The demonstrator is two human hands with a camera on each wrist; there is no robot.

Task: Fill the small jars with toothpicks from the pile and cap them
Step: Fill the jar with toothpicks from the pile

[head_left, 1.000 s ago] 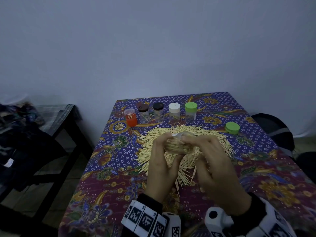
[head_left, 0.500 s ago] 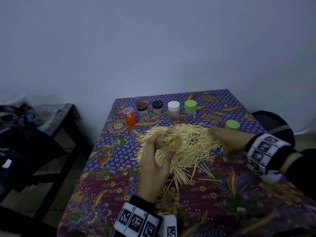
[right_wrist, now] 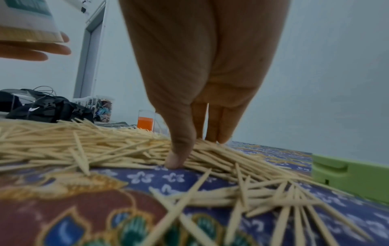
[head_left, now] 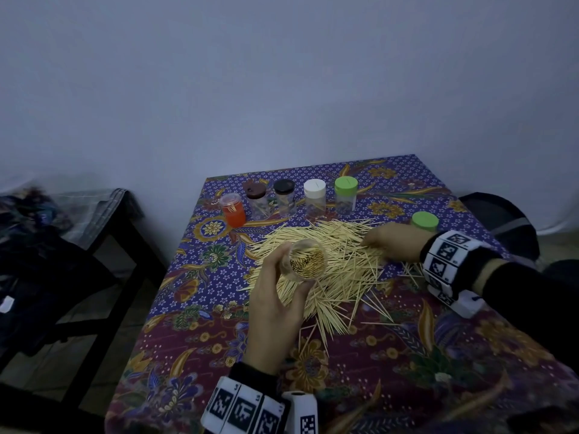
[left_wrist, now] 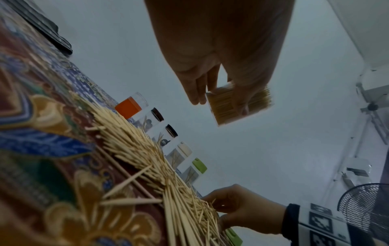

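My left hand (head_left: pixel 279 296) grips a clear uncapped jar (head_left: pixel 305 260), tilted and packed with toothpicks, above the toothpick pile (head_left: pixel 332 267). The left wrist view shows the same jar (left_wrist: pixel 238 106) in the left hand (left_wrist: pixel 219 99), with fingers and thumb round its wall. My right hand (head_left: pixel 394 242) rests on the pile's right edge. In the right wrist view this right hand (right_wrist: pixel 193 146) points down, thumb tip (right_wrist: pixel 174 159) on the cloth, fingers on the toothpicks, nothing lifted. A loose green cap (head_left: pixel 424 221) lies just behind that hand.
At the back stand an uncapped jar with an orange base (head_left: pixel 232 209) and jars capped brown (head_left: pixel 257 198), black (head_left: pixel 284 197), white (head_left: pixel 314 195) and green (head_left: pixel 345 194). The patterned cloth (head_left: pixel 219 339) covers the table. A dark bench with bags (head_left: pixel 47 245) stands left.
One second ago both hands were together at the jar. The right hand then let go and went right to the pile's edge by the green cap; the left keeps holding the jar.
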